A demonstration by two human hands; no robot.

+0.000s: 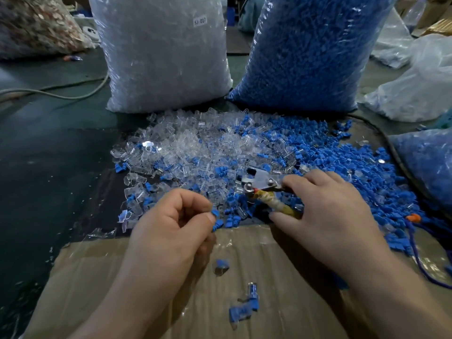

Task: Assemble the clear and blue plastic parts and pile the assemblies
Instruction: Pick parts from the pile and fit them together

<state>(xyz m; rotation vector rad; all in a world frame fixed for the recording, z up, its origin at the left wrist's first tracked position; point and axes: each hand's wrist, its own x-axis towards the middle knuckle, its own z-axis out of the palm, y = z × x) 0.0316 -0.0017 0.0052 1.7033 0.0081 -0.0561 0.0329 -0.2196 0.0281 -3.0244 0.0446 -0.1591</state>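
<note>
A heap of loose clear plastic parts [186, 145] and blue plastic parts [342, 157] lies on the table ahead of me. My left hand [168, 231] is curled, its fingertips pinching a small blue part [215, 213] at the near edge of the heap. My right hand [327, 209] grips a metal plier-like tool [263, 183] by its yellowish taped handle [281, 204]; the tool's head rests over the heap. Three joined clear-and-blue assemblies lie on the cardboard [244, 245] near me: one assembly [221, 266], a second assembly [253, 296], a third assembly [238, 313].
A tall bag of clear parts [163, 52] and a tall bag of blue parts [310, 50] stand behind the heap. Another bag of blue parts [430, 165] lies at right, with a black cable [391, 148] and a blue cord [415, 255] beside it. A grey cable [61, 94] crosses the left.
</note>
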